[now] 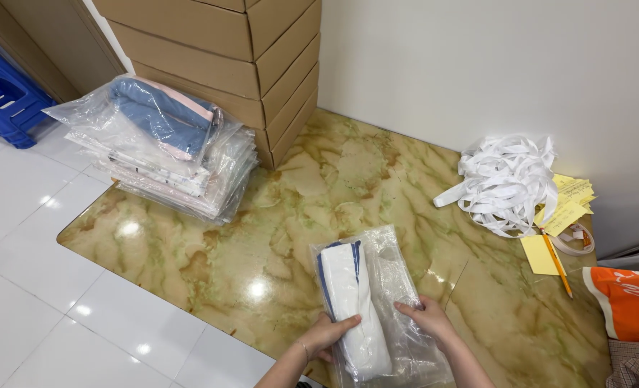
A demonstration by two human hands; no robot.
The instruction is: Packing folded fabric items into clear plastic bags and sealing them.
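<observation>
On the marbled floor (298,208), the left hand (328,334) curls its fingers over a folded white cloth (355,309) inside a clear bag (391,287), the right hand (427,320) pressing flat on the plastic beside it, with stacked bagged clothes (165,147) and cardboard boxes (240,57) farther off.

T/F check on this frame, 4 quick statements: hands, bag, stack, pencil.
1. The left hand grips a folded white cloth with blue trim. True.
2. The right hand holds the pencil. False: it rests on the clear plastic bag; the pencil lies apart, on yellow notes.
3. Bagged garments are stacked beside cardboard boxes. True.
4. The white ribbon pile sits on the boxes. False: it lies on the marbled surface by the wall.
</observation>
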